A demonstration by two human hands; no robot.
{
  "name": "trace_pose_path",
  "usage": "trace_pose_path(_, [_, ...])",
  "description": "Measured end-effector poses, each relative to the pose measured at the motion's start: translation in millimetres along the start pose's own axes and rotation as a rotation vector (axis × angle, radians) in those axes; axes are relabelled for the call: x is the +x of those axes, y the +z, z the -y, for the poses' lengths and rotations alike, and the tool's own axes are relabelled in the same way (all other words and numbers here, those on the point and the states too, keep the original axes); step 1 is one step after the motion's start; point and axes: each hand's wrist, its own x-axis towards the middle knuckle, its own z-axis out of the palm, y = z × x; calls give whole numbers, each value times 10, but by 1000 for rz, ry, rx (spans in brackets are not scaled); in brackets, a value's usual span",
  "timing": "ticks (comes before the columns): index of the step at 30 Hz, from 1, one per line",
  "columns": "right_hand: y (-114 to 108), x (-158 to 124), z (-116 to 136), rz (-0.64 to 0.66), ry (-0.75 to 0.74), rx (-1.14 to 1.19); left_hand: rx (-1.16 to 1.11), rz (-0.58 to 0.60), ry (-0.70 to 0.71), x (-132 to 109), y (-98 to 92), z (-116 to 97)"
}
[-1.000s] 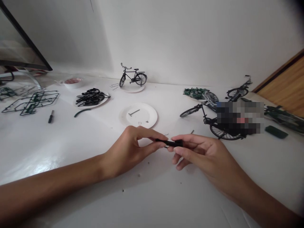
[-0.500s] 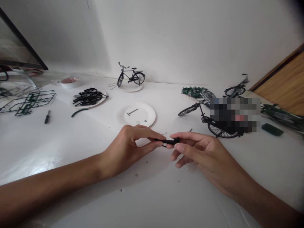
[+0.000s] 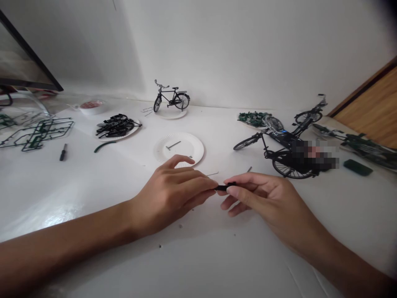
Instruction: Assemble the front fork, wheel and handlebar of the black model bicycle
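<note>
Between my two hands is a small, elongated black plastic piece (image 3: 221,188), held just above the white table. My right hand (image 3: 263,200) pinches its right end with thumb and forefinger, the other fingers curled below. The fingertips of my left hand (image 3: 169,190) are closed on its left end and cover that part; one finger is raised. Just beyond my left hand, a paper plate (image 3: 200,151) bears a thin T-shaped grey piece (image 3: 173,145). A thin pin-like piece (image 3: 213,174) lies behind the fingertips.
A black model bicycle (image 3: 281,159) lies to the right, partly blurred, near a dark green block (image 3: 358,167). Another model bicycle (image 3: 171,97) stands at the back. Leftward are a plate of black parts (image 3: 116,126), a screwdriver (image 3: 63,152) and green part frames (image 3: 40,132).
My left fingers have shifted right along the black piece, hiding more of it, and one finger has lifted. My right hand keeps its pinch. The view has moved slightly.
</note>
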Motion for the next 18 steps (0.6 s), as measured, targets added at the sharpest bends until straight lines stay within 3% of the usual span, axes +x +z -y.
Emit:
trace_pose_path(5, [4,-13,-25,-15,-24,-23,48,1,41,1,-5,-5])
trace_pose_path(10, [6,-24,-4,19,-29,-4,52,-75,85,0,15,17])
trace_pose_path(18, [-1,-26,-58,60,-39,9,99,-25,135,17,-17,2])
